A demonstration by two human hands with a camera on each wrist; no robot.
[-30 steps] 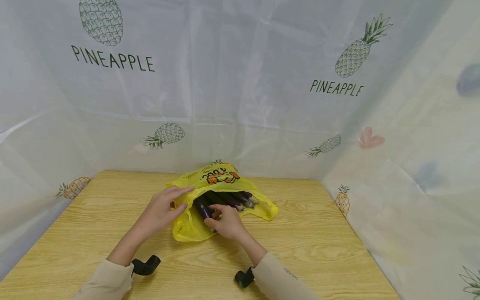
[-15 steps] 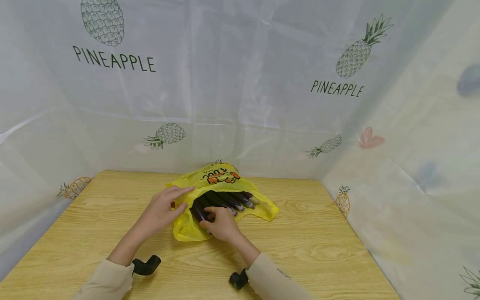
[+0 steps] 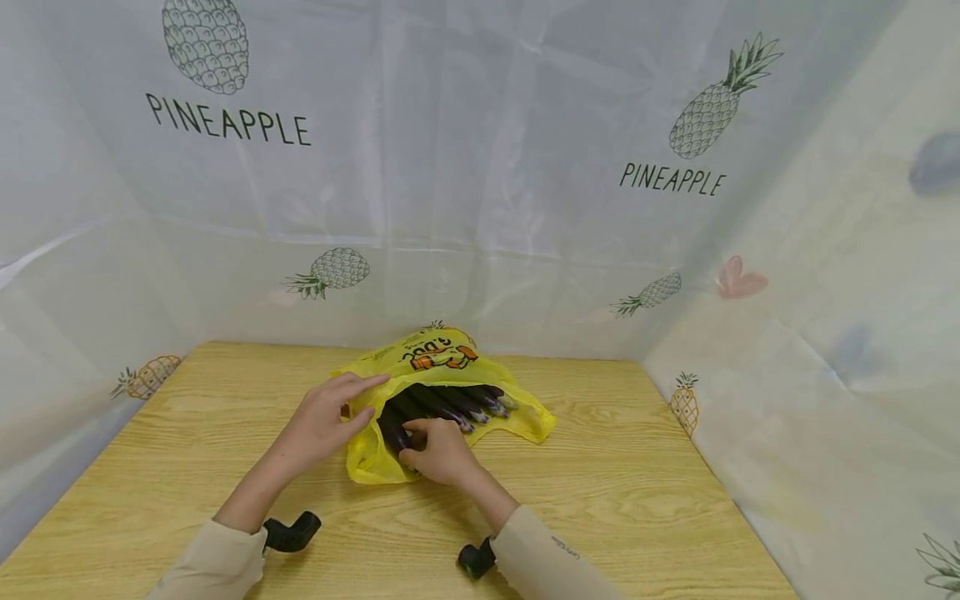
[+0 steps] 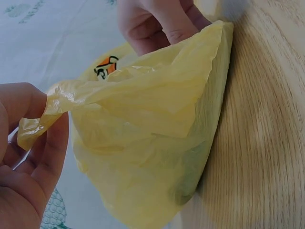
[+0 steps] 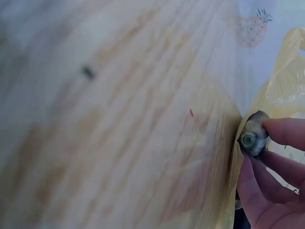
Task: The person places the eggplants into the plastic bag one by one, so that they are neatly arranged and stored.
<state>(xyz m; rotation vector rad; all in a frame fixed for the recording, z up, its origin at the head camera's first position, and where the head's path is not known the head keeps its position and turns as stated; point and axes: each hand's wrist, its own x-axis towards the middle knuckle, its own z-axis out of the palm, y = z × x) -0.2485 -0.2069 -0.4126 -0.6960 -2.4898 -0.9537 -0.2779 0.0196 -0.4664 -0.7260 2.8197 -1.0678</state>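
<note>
A yellow plastic bag [image 3: 375, 367] with a printed cartoon lies on the table, its mouth facing me. Several dark purple eggplants [image 3: 467, 403] lie side by side inside. At the bag's left edge, my left hand [image 3: 318, 421] holds up the rim; in the left wrist view a strip of the bag [image 4: 52, 109] passes between its thumb and fingers. My right hand [image 3: 442, 452] reaches into the mouth and grips the leftmost eggplant [image 3: 392, 429] near its stem end. Thumb and fingers close round that pale stem end [image 5: 253, 136] in the right wrist view. The eggplants' far ends are hidden by the bag.
The wooden table [image 3: 600, 483] extends on both sides of the bag. White curtains [image 3: 480, 192] printed with pineapples hang behind and beside it. A black wrist mount [image 3: 292, 532] sticks out under the left sleeve, another [image 3: 476, 560] by the right.
My right hand has shifted slightly left and toward me, and the eggplant it grips now lies against the bag's left side, beside the others. The left hand has stayed in place.
</note>
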